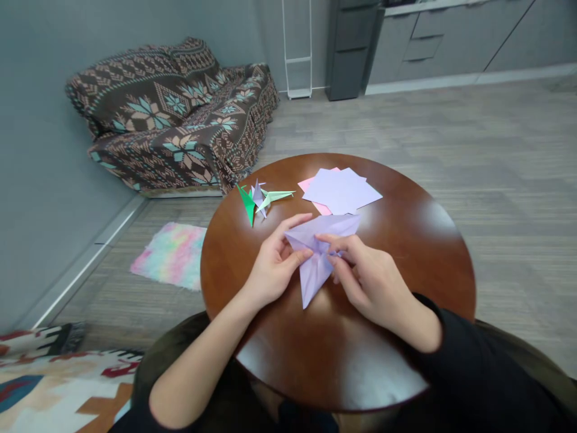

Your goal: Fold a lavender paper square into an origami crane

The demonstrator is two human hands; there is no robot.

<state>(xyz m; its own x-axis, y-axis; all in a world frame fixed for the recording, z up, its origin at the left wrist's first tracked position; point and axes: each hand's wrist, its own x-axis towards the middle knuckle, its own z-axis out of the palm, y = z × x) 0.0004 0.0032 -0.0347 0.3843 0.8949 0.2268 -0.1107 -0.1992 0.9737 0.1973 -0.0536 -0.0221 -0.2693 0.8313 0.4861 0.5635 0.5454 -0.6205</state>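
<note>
Between my hands, above the round brown table (252, 294), is a partly folded sheet of lilac origami paper (314, 276). Its corners spread out in points, one aimed down toward me and one up to the right. My left hand (277, 258) grips the paper's left side, with the thumb on top near the middle and fingers behind it. My right hand (365, 270) pinches the paper at its centre right with thumb and index finger. The other right fingers curl partly out of sight behind the sheet.
Folded paper cranes in green (247, 205), purple (258, 195) and pale green (274, 197) lie together at the table's far left. Beside them is a stack of lilac and pink paper sheets (342, 189). Beyond stand a patterned covered sofa (180, 120) and a fluffy pastel rug (171, 255).
</note>
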